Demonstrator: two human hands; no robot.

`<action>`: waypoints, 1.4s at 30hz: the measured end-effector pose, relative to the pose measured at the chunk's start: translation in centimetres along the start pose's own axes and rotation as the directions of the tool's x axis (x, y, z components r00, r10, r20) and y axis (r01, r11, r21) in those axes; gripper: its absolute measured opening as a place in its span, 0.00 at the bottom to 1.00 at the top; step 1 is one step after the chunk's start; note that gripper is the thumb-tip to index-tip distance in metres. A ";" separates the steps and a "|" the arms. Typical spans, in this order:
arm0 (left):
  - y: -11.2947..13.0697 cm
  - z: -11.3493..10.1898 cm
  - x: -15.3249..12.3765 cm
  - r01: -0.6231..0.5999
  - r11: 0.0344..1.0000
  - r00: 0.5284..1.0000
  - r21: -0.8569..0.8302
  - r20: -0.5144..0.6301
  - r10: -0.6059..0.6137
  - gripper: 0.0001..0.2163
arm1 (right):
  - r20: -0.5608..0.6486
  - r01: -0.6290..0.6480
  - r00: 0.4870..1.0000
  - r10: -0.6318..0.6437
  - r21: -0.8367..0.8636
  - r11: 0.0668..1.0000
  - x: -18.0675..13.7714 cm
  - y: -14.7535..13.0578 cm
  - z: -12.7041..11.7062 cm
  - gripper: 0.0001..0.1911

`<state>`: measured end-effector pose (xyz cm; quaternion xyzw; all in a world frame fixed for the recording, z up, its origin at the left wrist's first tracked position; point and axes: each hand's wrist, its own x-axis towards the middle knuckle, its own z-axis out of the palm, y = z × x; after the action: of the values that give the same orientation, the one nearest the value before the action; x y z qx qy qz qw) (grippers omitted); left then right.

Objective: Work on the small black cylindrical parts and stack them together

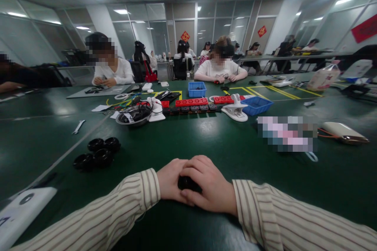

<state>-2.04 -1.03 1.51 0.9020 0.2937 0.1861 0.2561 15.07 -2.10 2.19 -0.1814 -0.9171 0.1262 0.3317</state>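
My left hand (172,180) and my right hand (207,184) meet over the green table in front of me. Between them is a glossy black round part (189,184), mostly covered by my fingers. The left hand cups its left side, while the right hand's fingers curl over its top. To the left lie several black, hollow, ring-like parts (103,157) in a group; whether the held piece is the same kind cannot be told. Both wrists rest low, in striped sleeves.
Farther out on the table (141,145) are an open-end wrench (78,126), a bowl of black cables (134,115), red power strips (191,102), a white clip stand (236,109) and blue bins (257,105). A white device (26,211) lies near left. Co-workers sit across the table.
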 end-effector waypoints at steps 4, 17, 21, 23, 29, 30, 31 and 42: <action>0.2 0.4 0.0 0.067 0.993 0.998 0.099 -0.007 -0.067 0.19 | 0.053 -0.048 0.997 0.051 -0.052 0.997 -0.1 0.2 0.3 0.11; -1.6 1.1 -0.4 0.063 0.987 0.996 0.147 0.055 -0.071 0.15 | 0.098 0.173 0.979 -0.181 0.077 0.982 0.3 0.2 0.2 0.07; -1.5 0.8 -0.4 0.035 0.991 0.997 0.131 0.061 -0.043 0.17 | 0.081 0.217 0.970 -0.227 0.120 0.969 0.3 0.2 0.1 0.10; -1.2 0.6 -0.3 0.018 0.992 0.998 0.121 0.054 -0.025 0.18 | 0.049 0.202 0.977 -0.209 0.126 0.971 0.3 0.1 -0.1 0.11; -0.7 0.5 -0.4 0.038 0.997 0.999 0.070 0.024 -0.040 0.23 | -0.011 0.033 0.999 -0.032 0.055 0.998 0.1 -0.1 -0.1 0.14; -0.6 0.6 -0.4 0.062 0.994 0.998 0.085 0.020 -0.064 0.25 | -0.002 -0.002 1.000 0.002 0.039 0.999 0.0 -0.1 -0.1 0.15; -0.6 0.8 -0.4 0.086 0.991 0.996 0.106 0.016 -0.088 0.25 | 0.012 -0.029 1.000 0.029 0.026 0.999 0.0 0.0 0.0 0.15; -0.5 0.9 -0.2 0.108 0.976 0.993 0.188 0.029 -0.116 0.14 | 0.081 0.068 0.994 -0.072 0.049 0.996 0.2 0.0 0.1 0.08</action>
<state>-1.96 -1.12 0.48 0.9075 0.3549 0.1250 0.1869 14.90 -2.03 2.23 -0.1361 -0.9327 0.1432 0.3017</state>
